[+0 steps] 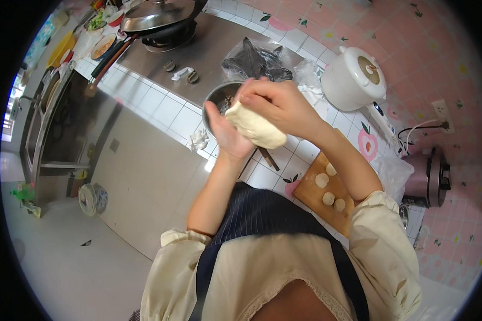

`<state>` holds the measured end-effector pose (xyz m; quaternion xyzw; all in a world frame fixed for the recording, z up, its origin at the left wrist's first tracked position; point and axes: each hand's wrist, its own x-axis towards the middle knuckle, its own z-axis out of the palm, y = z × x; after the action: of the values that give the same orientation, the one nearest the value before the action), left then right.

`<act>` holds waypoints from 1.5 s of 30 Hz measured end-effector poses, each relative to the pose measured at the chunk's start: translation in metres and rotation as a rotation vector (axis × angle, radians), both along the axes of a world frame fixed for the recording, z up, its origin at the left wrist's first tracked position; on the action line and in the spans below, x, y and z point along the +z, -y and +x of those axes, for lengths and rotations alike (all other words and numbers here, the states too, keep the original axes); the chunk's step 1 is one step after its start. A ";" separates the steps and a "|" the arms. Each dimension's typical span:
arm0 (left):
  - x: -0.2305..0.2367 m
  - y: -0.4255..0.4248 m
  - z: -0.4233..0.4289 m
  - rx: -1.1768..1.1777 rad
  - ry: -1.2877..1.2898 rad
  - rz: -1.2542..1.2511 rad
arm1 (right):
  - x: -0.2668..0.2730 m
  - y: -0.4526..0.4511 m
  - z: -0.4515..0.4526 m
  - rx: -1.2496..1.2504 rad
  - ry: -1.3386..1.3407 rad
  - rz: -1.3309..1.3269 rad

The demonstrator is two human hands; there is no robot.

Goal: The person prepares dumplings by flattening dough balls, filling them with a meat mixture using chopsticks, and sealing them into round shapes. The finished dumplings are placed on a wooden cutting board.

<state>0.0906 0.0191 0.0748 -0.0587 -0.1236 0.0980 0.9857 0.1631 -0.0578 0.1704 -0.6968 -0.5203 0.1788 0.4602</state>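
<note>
A pale, flattened piece of dough (257,126) lies across my left hand (231,134), whose palm is turned up beneath it. My right hand (275,102) curls over the dough's upper edge, its fingertips on it near the left fingers. Directly behind both hands is a metal bowl (207,114) with a dark, crumbly filling partly visible inside. Dark chopsticks (268,159) stick out below the dough. On a wooden board (317,196) by my right forearm sit several small round dough pieces (322,180). The right hand hides part of the left fingers.
A lidded wok (160,18) stands on the steel stove top (144,60), its handle jutting left. Plastic bags (257,60) lie behind the bowl. A white electric pot (349,80) and a purple cooker (425,178) stand at the right. Crumpled tissue (199,139) rests near the counter edge.
</note>
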 end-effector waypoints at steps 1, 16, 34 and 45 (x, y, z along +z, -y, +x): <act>-0.010 0.005 0.005 -0.100 0.246 -0.164 | -0.008 -0.006 0.006 0.008 -0.009 -0.045; -0.036 0.000 -0.050 0.055 -0.400 0.325 | -0.102 0.031 0.058 -0.042 0.601 -0.306; -0.068 0.008 -0.086 0.266 -0.825 0.303 | -0.153 0.041 0.008 -0.063 0.150 0.113; -0.065 0.000 -0.084 0.196 -0.809 0.339 | -0.188 0.049 0.002 -0.407 -0.695 0.206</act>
<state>0.0070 0.0187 0.0100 0.1587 0.2525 0.1845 0.9365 0.1651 -0.1070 -0.0174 -0.6339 -0.2011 0.2556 0.7018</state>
